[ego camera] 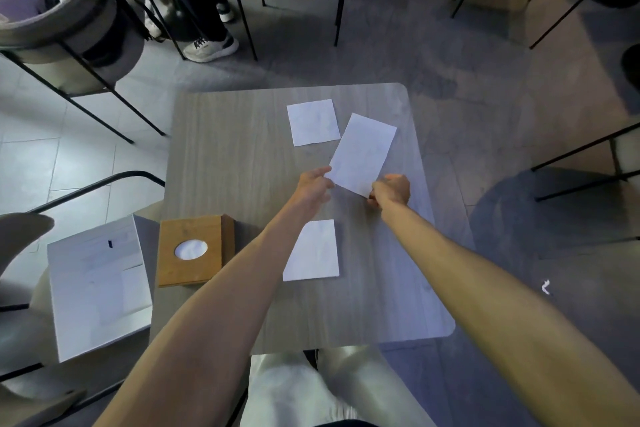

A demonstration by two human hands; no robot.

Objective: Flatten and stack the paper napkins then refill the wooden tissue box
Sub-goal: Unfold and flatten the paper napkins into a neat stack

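White napkins are unstacked: left hand [313,184] and right hand [393,189] pinch the held napkin [362,154] by its near corners, far napkin [313,122] and near napkin [311,251] lie apart, and the wooden tissue box [192,250] likely awaits refilling.

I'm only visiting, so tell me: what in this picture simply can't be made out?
All from the head view:
- How full the brown wooden tissue box is: its lid shows only white through the oval hole.
- The right hand pinches the held white paper napkin; its fingers are mostly hidden by its own back.
- Near white napkin: one sheet or several, too thin to tell; the left forearm covers a corner.
- Seated people: cut off by the top edge.
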